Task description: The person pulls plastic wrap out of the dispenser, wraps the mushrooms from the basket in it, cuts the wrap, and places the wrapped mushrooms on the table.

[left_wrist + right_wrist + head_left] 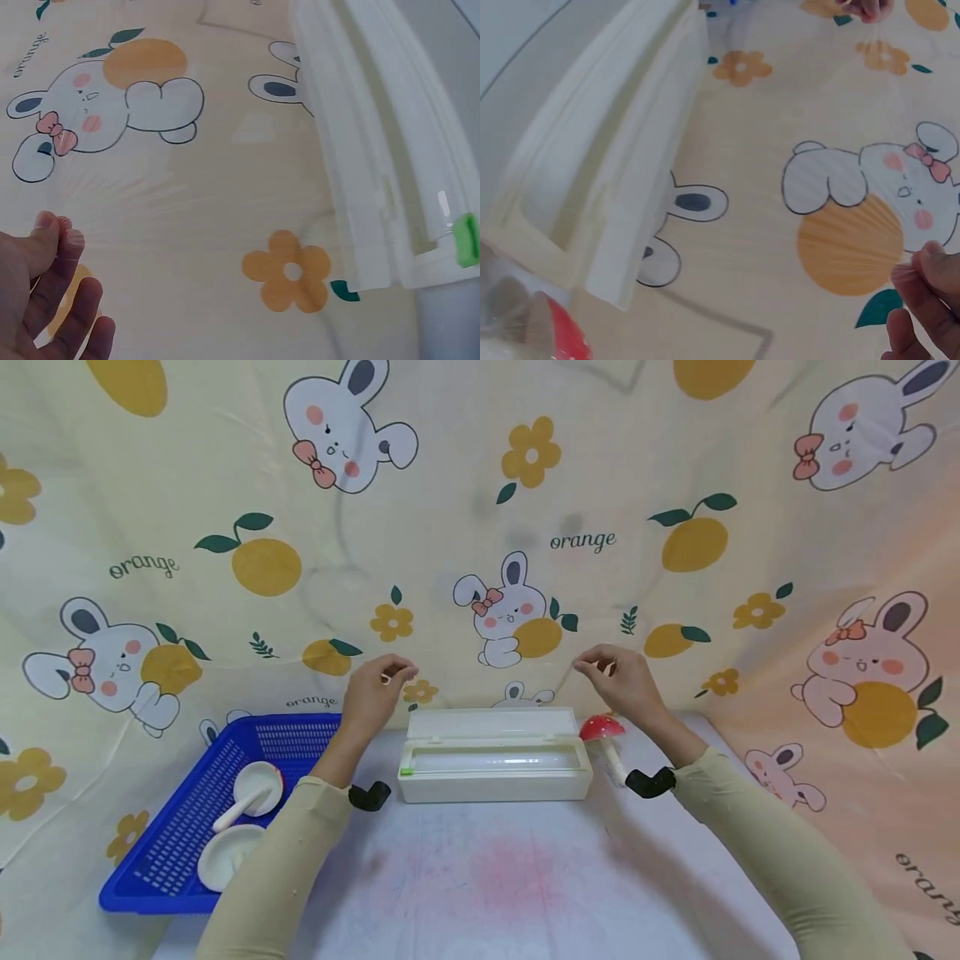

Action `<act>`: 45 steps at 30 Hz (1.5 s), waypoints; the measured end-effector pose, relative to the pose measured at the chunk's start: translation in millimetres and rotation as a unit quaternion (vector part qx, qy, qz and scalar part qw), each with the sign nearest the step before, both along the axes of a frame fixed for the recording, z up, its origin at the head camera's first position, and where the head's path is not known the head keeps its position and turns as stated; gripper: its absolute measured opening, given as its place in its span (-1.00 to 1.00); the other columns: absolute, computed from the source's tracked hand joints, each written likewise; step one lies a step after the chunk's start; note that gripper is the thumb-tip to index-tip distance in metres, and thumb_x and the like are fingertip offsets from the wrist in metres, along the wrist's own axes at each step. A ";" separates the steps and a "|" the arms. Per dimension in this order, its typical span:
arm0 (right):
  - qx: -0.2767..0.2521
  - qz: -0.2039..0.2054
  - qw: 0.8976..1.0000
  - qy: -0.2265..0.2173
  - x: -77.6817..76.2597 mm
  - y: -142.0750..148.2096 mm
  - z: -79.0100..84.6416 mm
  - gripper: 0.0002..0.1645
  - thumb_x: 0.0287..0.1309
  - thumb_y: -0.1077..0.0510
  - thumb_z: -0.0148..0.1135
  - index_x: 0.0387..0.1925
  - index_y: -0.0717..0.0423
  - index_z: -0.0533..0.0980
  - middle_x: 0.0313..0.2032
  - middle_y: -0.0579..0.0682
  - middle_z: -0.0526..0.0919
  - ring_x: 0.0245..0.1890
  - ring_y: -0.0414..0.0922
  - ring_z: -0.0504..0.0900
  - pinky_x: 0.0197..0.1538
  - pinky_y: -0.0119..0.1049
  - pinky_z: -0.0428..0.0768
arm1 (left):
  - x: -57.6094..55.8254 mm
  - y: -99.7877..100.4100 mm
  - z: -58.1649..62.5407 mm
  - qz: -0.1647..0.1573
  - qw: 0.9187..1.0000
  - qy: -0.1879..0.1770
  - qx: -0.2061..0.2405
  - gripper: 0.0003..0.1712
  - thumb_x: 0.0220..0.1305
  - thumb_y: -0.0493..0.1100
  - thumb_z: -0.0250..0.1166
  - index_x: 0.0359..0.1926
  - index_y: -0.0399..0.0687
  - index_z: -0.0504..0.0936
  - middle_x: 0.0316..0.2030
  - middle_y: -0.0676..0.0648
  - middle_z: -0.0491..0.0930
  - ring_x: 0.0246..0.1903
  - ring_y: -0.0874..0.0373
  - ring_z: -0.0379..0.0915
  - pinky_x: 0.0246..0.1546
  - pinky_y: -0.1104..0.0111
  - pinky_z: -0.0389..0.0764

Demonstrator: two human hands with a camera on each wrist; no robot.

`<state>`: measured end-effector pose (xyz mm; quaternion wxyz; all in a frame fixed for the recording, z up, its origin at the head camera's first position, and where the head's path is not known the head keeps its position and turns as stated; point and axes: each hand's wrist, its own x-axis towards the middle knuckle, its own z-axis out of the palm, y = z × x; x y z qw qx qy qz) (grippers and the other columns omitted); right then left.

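Observation:
A white cling film dispenser stands with its lid raised, showing the roll inside. Clear cling film stretches above it, creased where the fingers gather it. My left hand pinches one corner between thumb and index finger, its other fingers loosely bent. The opposite corner is pinched by my right hand. Both hands are raised beyond the box, well apart. The film is barely visible in the head view. Right of the dispenser lies a mushroom-shaped thing with a red cap and a pale stem.
On the left is a blue plastic basket with a white mushroom-shaped thing and another pale round piece, partly hidden by my left sleeve. A green slider sits on the box's left front edge. Behind the white table hangs a printed cloth.

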<state>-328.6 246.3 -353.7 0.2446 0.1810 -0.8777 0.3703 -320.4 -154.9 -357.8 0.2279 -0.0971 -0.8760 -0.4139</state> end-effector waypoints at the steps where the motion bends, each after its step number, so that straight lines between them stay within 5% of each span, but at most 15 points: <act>1: 0.000 0.002 1.000 0.003 0.4 0.0 2.3 -0.77 0.48 0.08 0.38 -0.05 0.16 0.76 -0.16 0.11 0.79 -0.26 0.00 0.57 -0.34 -0.45 0.55 | -0.2 0.2 2.0 0.001 1.000 0.004 0.001 -0.77 0.55 -0.04 0.34 -0.02 -0.08 0.78 -0.15 -0.12 0.77 -0.06 -0.03 0.62 0.13 0.03 0.62; 14: -0.030 0.000 0.999 0.033 1.0 -1.7 21.2 -0.74 0.48 0.06 0.38 -0.05 0.18 0.76 -0.12 0.12 0.79 -0.24 -0.03 0.54 -0.27 -0.53 0.49 | 5.4 4.0 19.1 -0.008 0.998 0.037 0.059 -0.75 0.57 -0.05 0.33 0.04 -0.11 0.76 -0.06 -0.14 0.75 -0.03 -0.04 0.59 0.09 0.10 0.63; 32: -0.071 0.006 0.994 0.085 3.1 -4.1 41.2 -0.73 0.45 0.06 0.41 -0.04 0.19 0.76 -0.08 0.09 0.75 -0.14 -0.11 0.57 -0.06 -0.45 0.53 | 7.6 4.9 40.6 -0.018 0.992 0.098 0.079 -0.72 0.53 -0.02 0.36 0.02 -0.12 0.78 -0.07 -0.13 0.77 -0.06 0.00 0.58 0.03 0.18 0.57; 40: -0.079 0.052 0.992 0.084 15.2 -0.2 37.2 -0.82 0.47 0.18 0.38 -0.06 0.24 0.71 -0.16 0.10 0.81 -0.14 -0.32 0.71 0.16 -0.52 0.59 | 18.0 -1.9 32.6 -0.093 0.984 0.098 0.120 -0.75 0.58 -0.09 0.31 0.01 -0.18 0.75 -0.14 -0.16 0.76 -0.13 0.17 0.66 0.01 0.42 0.63; 45: -0.088 0.096 0.987 0.089 31.4 2.7 32.2 -0.88 0.44 0.26 0.37 -0.08 0.24 0.69 -0.21 0.10 0.80 -0.22 -0.28 0.75 0.05 -0.53 0.65 | 26.7 -7.8 22.3 -0.152 0.973 0.085 0.150 -0.78 0.61 -0.17 0.26 0.02 -0.25 0.72 -0.16 -0.24 0.71 -0.24 0.24 0.69 -0.03 0.49 0.68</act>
